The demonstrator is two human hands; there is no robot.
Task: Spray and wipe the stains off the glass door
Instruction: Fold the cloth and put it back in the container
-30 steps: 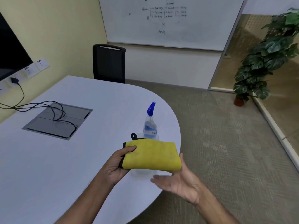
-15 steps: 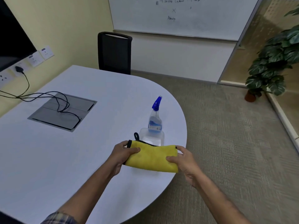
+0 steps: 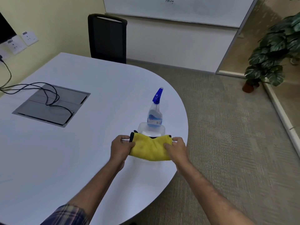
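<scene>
light: even, soft indoor | shadows: faint | blur: slight motion softness | edges: wide-angle bending

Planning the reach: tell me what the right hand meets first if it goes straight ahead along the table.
Probably the clear container just beyond the yellow cloth the right hand grips, then the spray bottle; depth is uncertain.

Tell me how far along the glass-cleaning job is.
Barely begun. Done: the yellow cloth is picked up. In hand: the left hand and right hand each grip one end of it above the white table. Left: the spray bottle stands untouched on the table, and no spraying or wiping of glass shows yet.
</scene>
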